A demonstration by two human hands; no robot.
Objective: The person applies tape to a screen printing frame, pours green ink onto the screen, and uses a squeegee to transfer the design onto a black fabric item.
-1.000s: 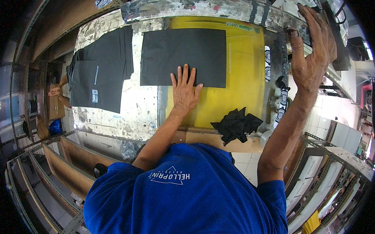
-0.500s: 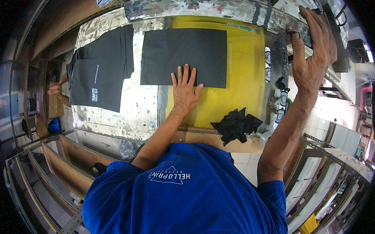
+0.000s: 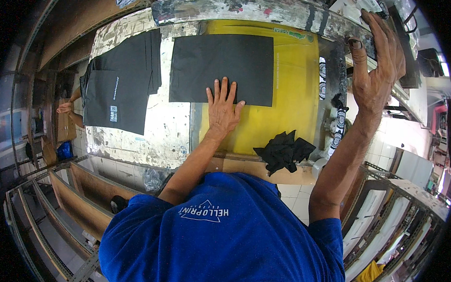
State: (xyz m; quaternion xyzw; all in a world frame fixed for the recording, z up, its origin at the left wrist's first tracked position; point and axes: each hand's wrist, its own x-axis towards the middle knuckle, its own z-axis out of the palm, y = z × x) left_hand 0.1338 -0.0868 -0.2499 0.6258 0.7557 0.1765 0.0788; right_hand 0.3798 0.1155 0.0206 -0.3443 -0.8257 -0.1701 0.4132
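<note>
My left hand lies flat, fingers spread, on the near edge of a smooth black rectangular sheet. That sheet covers part of a yellow screen-like panel and reaches over the pale table on its left. Fingers stretched and thumb apart, my right hand is raised at the right, by the end of a paint-stained beam; nothing shows in it. Several overlapping black sheets with white print lie on the left of the table. A crumpled black cloth rests at the panel's near edge.
The paint-spotted white table runs left of the yellow panel. Wooden racks stand at the lower left, a metal rack with pale boards at the lower right. Another person's hands show beyond the table's left end.
</note>
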